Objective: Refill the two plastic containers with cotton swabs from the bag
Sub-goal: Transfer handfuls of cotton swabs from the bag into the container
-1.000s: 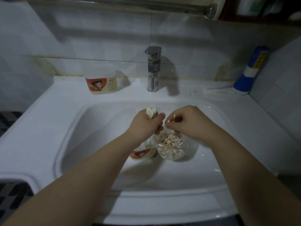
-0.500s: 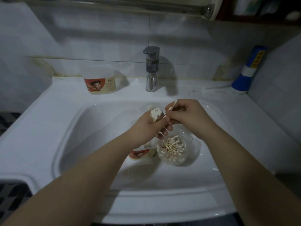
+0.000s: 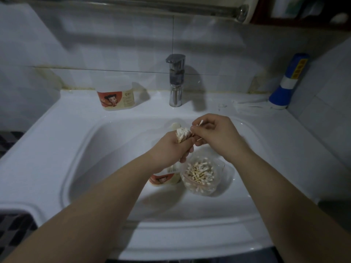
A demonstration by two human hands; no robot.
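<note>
My left hand grips an upright bundle of cotton swabs above the sink basin. My right hand pinches a single swab right beside the bundle's top. Below the hands a clear plastic bag lies open in the basin with several swabs inside. A plastic container with a red cartoon label sits next to the bag, mostly hidden under my left wrist. A second container with the same label stands on the sink's back ledge at the left.
The white sink fills the view. A chrome tap stands at the back centre. A blue and white bottle leans in the back right corner by the tiled wall. A metal rail runs overhead.
Both hands rose from just above the bag. My right hand came up to the top of the bundle with a swab pinched in it.
</note>
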